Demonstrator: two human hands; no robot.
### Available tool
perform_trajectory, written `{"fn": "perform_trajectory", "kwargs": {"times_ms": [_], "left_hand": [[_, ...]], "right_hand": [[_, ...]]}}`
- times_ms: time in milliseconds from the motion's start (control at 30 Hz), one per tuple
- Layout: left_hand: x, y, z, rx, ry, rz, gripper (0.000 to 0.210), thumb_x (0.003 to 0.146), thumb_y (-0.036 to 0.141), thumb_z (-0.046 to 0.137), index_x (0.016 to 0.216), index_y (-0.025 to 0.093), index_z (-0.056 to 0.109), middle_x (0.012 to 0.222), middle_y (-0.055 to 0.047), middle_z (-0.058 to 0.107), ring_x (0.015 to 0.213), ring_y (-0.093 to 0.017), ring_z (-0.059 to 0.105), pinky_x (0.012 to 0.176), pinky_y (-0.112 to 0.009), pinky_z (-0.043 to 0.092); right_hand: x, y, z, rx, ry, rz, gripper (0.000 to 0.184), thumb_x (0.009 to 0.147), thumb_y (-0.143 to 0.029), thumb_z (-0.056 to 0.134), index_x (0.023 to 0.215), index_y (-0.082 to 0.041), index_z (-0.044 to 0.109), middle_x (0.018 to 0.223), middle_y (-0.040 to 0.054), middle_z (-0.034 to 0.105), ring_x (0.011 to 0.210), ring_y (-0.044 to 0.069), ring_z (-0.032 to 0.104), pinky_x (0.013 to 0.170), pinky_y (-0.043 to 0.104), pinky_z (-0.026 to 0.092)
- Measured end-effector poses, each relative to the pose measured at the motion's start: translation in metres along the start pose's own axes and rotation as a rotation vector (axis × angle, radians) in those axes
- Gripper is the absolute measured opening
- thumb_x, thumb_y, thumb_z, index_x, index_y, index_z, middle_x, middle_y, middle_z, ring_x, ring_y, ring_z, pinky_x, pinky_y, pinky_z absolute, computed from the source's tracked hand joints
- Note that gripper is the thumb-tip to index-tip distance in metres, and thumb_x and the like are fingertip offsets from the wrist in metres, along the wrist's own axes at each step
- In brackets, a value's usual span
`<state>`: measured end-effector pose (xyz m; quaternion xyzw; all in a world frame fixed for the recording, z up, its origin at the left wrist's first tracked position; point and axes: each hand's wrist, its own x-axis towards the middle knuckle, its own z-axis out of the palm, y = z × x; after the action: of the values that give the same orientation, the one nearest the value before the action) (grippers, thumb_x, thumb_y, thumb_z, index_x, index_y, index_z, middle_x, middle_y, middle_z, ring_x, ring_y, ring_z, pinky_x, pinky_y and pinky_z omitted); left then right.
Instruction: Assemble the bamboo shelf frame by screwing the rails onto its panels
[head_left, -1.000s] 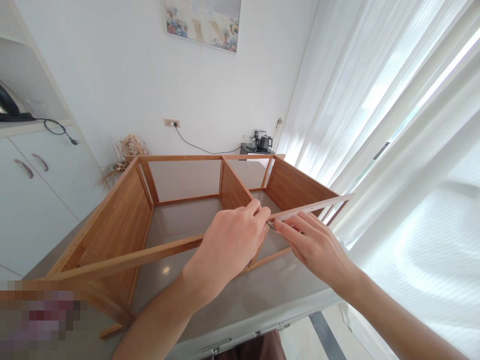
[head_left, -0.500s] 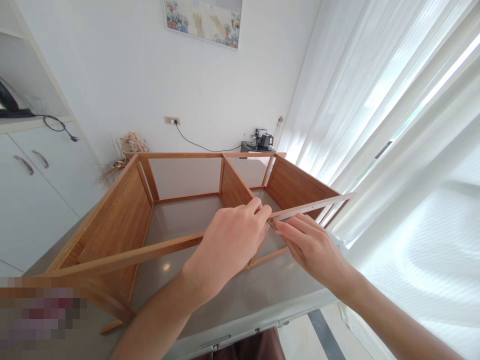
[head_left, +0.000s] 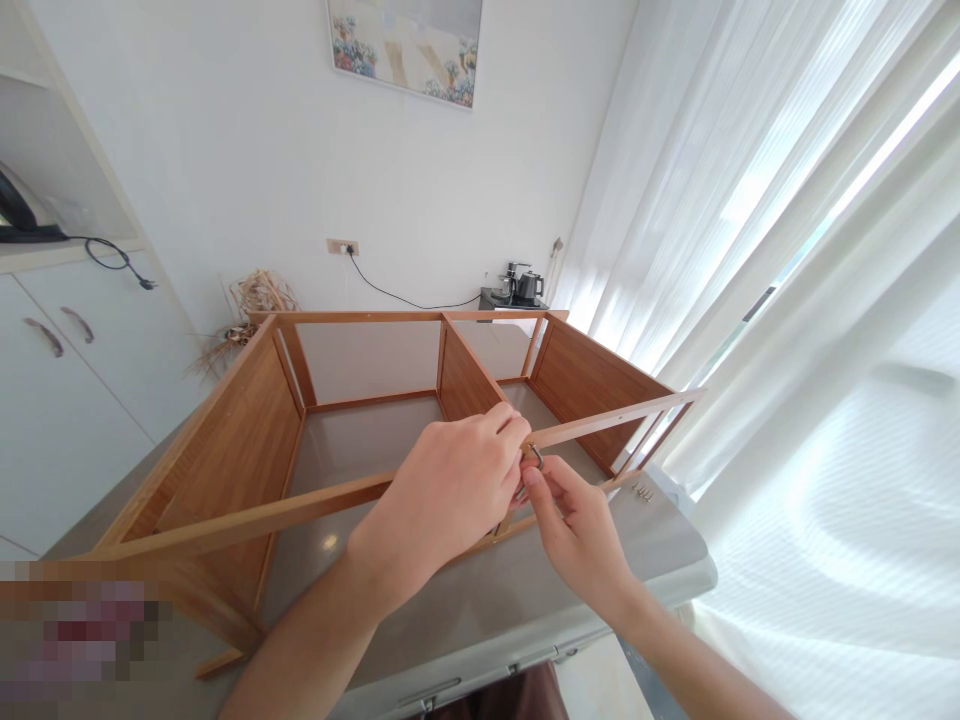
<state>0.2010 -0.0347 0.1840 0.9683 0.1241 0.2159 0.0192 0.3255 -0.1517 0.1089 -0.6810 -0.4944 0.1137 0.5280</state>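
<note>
A wooden frame (head_left: pixel 315 508) with panelled sides and a middle divider (head_left: pixel 472 365) lies on the table (head_left: pixel 495 610). My left hand (head_left: pixel 442 480) is closed around the joint where the front rail meets the divider; its fingertips are partly hidden. Just right of it, my right hand (head_left: pixel 585 520) pinches a small bent metal hex key (head_left: pixel 536 456) between thumb and fingers. The key's tip is at the joint, close to my left fingers. Whether it sits in a screw head cannot be made out.
Several small screws (head_left: pixel 643 492) lie on the table at the right. Behind the frame are dried stalks (head_left: pixel 262 292) and a black kettle (head_left: pixel 530 287) on a stand. White curtains (head_left: pixel 750 250) hang at the right, a white cabinet (head_left: pixel 67 400) stands left.
My right hand has turned and swung down and to the left around the joint, uncovering the screws on the table. My left hand keeps its hold, shifting slightly left in view.
</note>
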Motion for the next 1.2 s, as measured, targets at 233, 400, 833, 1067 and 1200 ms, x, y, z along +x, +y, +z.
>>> {"fn": "perform_trajectory", "kwargs": {"times_ms": [233, 400, 833, 1067, 1200], "left_hand": [[-0.001, -0.002, 0.000, -0.003, -0.023, 0.010, 0.026, 0.100, 0.023, 0.034, 0.116, 0.022, 0.055, 0.104, -0.004, 0.063, 0.080, -0.016, 0.065, 0.059, -0.028, 0.043], [0.000, -0.002, -0.001, -0.015, -0.025, 0.018, 0.026, 0.100, 0.022, 0.032, 0.112, 0.022, 0.056, 0.101, -0.003, 0.063, 0.079, -0.016, 0.064, 0.060, -0.028, 0.044], [-0.001, -0.002, -0.002, 0.012, -0.013, 0.011, 0.024, 0.102, 0.025, 0.031, 0.111, 0.022, 0.053, 0.099, -0.002, 0.060, 0.078, -0.016, 0.065, 0.059, -0.027, 0.045], [0.003, 0.003, 0.000, 0.123, -0.016, 0.024, 0.016, 0.101, 0.024, 0.035, 0.098, 0.020, 0.050, 0.098, -0.002, 0.056, 0.068, -0.014, 0.061, 0.051, -0.025, 0.040], [0.004, 0.004, -0.001, 0.133, -0.034, 0.018, 0.017, 0.101, 0.026, 0.035, 0.099, 0.020, 0.050, 0.098, -0.003, 0.055, 0.066, -0.013, 0.061, 0.051, -0.025, 0.041]], "right_hand": [[-0.003, -0.010, 0.023, 0.290, 0.115, 0.059, 0.029, 0.100, -0.043, 0.047, 0.084, -0.021, 0.056, 0.077, 0.0003, 0.066, 0.069, 0.013, 0.064, 0.065, 0.022, 0.052], [-0.004, -0.011, 0.032, 0.322, 0.176, 0.055, 0.027, 0.100, -0.044, 0.045, 0.090, -0.022, 0.058, 0.083, 0.0008, 0.067, 0.072, 0.013, 0.065, 0.064, 0.023, 0.052], [-0.010, 0.017, -0.020, -0.222, 0.175, -0.159, 0.020, 0.102, -0.032, 0.041, 0.107, -0.023, 0.058, 0.074, -0.0005, 0.058, 0.065, 0.013, 0.055, 0.059, 0.025, 0.044], [0.013, -0.004, -0.056, -0.484, -0.131, -0.293, 0.017, 0.102, -0.025, 0.040, 0.110, -0.024, 0.056, 0.088, 0.0027, 0.062, 0.077, 0.015, 0.061, 0.070, 0.028, 0.049], [0.013, -0.008, -0.063, -0.501, -0.151, -0.270, 0.018, 0.101, -0.027, 0.041, 0.111, -0.025, 0.056, 0.091, 0.0026, 0.066, 0.078, 0.016, 0.064, 0.064, 0.026, 0.051]]}}
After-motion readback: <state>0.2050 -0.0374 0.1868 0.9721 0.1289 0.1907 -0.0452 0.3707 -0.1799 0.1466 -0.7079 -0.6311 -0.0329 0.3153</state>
